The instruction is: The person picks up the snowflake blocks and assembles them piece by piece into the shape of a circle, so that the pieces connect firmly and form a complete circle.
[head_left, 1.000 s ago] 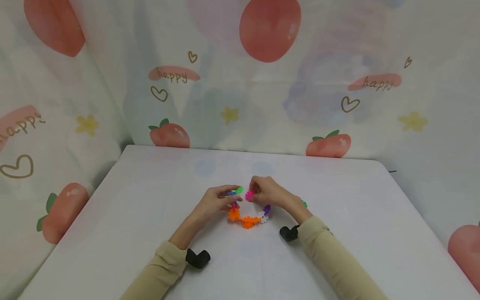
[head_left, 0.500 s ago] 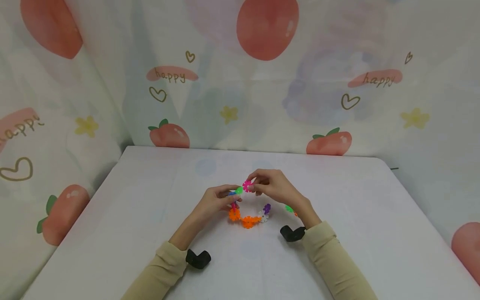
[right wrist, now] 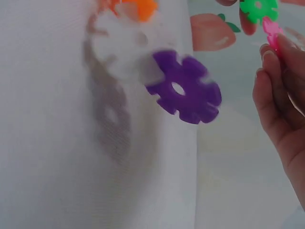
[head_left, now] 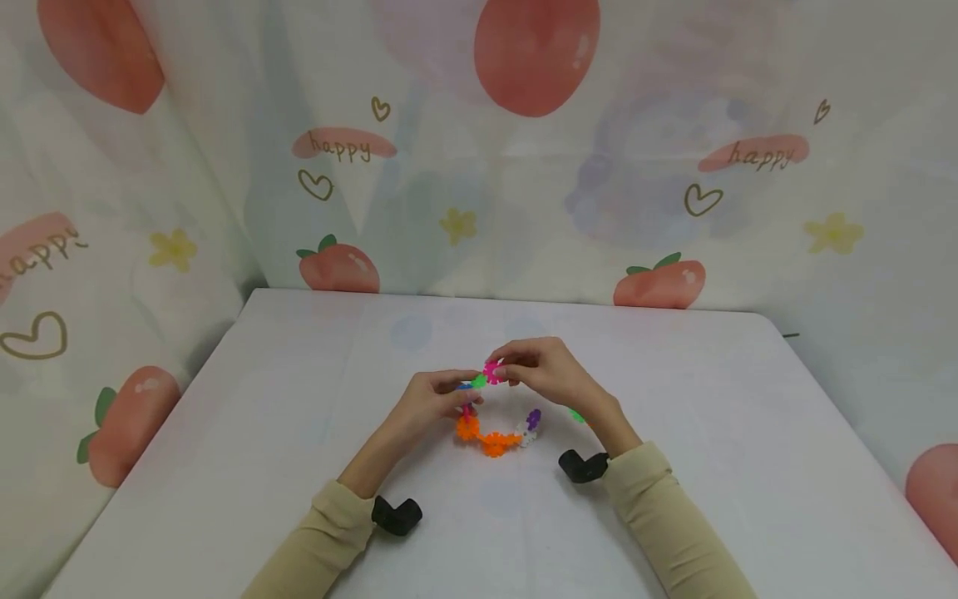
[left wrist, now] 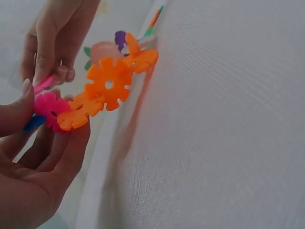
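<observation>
A curved chain of notched plastic snowflake discs hangs from my left hand [head_left: 428, 408]. From its free end it runs purple [right wrist: 186, 88], white [head_left: 526, 435], several orange [left wrist: 108, 83], pink [left wrist: 50, 106], blue [left wrist: 34, 123] and green [right wrist: 249, 10]. My left thumb and fingers grip it around the blue and green end. Between thumb and fingertips my right hand [head_left: 552, 371] pinches another pink disc [right wrist: 271, 29]. That disc's edge meets the green disc's edge; how deep their notches engage cannot be made out. The purple end slants up near the tabletop.
On the white-covered table [head_left: 299, 349], a green piece [head_left: 576, 415] lies beside my right forearm, partly hidden. Black wrist-worn mounts [head_left: 397, 517] stick out by both sleeves. A printed cloth wall [head_left: 524, 208] stands behind the table.
My right hand has moved up and slightly right, bringing the pink disc from a gap to contact with the green one. The left hand stays almost still.
</observation>
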Demonstrator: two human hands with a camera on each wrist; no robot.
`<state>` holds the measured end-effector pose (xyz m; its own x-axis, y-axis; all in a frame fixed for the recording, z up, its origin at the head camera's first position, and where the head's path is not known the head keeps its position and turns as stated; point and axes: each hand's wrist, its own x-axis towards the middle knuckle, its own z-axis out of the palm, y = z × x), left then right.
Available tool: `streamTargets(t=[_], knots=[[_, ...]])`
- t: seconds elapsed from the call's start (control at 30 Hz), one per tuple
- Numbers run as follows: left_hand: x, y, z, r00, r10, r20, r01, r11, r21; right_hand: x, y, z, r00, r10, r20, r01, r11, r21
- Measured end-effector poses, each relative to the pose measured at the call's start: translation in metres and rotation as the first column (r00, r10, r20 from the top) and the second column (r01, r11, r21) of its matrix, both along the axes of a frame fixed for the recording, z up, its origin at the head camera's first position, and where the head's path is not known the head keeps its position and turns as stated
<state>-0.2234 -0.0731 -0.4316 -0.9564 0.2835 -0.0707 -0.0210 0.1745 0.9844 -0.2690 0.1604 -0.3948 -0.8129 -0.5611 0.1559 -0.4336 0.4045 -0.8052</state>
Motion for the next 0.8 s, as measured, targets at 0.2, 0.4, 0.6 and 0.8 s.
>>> streamTargets(t=[0.2, 0.4, 0.6, 0.8], knots=[[0.000, 0.002, -0.001, 1.000, -0.001, -0.007, 0.001, 1.000, -0.025, 0.001, -0.003, 0.000, 1.000, 0.018, -0.025, -0.018, 1.000, -0.004], [0.001, 0.005, 0.001, 0.999, -0.023, -0.032, 0.021, 0.999, -0.050, 0.001, -0.003, 0.003, 0.997, 0.026, -0.071, -0.023, 0.999, 0.039], [0.003, 0.007, 0.004, 1.000, 0.003, -0.018, -0.003, 1.000, -0.021, 0.004, -0.001, 0.009, 0.997, -0.012, -0.082, 0.019, 0.996, 0.090], [-0.002, 0.000, 0.003, 0.999, 0.011, -0.042, -0.007, 0.996, 0.094, 0.005, 0.014, 0.022, 0.989, -0.073, -0.126, 0.083, 0.993, 0.080]])
